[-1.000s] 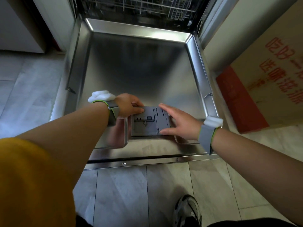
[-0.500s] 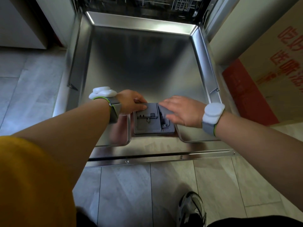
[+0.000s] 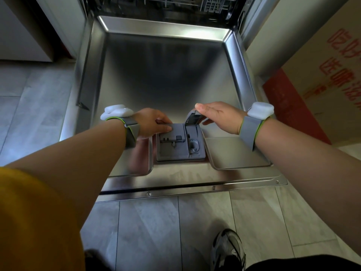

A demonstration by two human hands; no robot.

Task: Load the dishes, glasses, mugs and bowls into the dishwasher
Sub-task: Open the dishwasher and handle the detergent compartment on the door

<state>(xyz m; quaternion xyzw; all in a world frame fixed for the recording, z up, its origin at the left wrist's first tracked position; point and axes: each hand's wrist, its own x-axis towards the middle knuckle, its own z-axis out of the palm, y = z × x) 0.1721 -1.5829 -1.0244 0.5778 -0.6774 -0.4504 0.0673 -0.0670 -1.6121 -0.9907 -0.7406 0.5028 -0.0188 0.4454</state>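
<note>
The dishwasher door lies open flat in front of me, its steel inner face up. A grey detergent dispenser is set into the door near its front edge. My left hand has curled fingers on the dispenser's upper-left corner, thumb and fingertips pinching at its edge. My right hand holds the dispenser's small right flap lifted upright, thumb on top and fingers behind it. Beneath the flap a small round compartment shows. No dishes, glasses, mugs or bowls are in view.
The wire rack shows at the top inside the machine. A cardboard box with red print stands right of the door. A white cabinet is at the left. My shoe is on the tiled floor below the door.
My right hand moved from lying flat on the dispenser to lifting its right flap upright. My left hand stayed at the dispenser's upper-left corner.
</note>
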